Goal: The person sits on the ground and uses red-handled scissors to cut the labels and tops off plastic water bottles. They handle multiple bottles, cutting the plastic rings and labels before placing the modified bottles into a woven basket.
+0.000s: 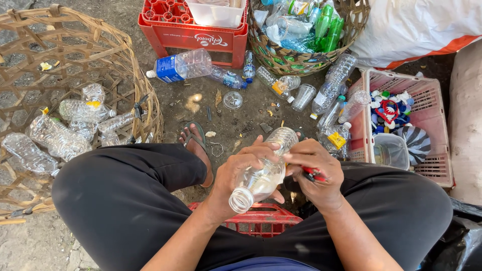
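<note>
My left hand grips a clear plastic bottle with no cap, its open neck pointing toward me and its base away. My right hand rests against the bottle's right side and holds a small red-handled tool in its fingers. Both hands are above my lap, between my black-trousered knees. A red crate edge shows just under the hands.
A large woven basket at left holds several crushed clear bottles. A pink crate at right holds coloured caps and a clear tub. Ahead stand a red crate and a round basket of bottles. Loose bottles and cups lie on the ground.
</note>
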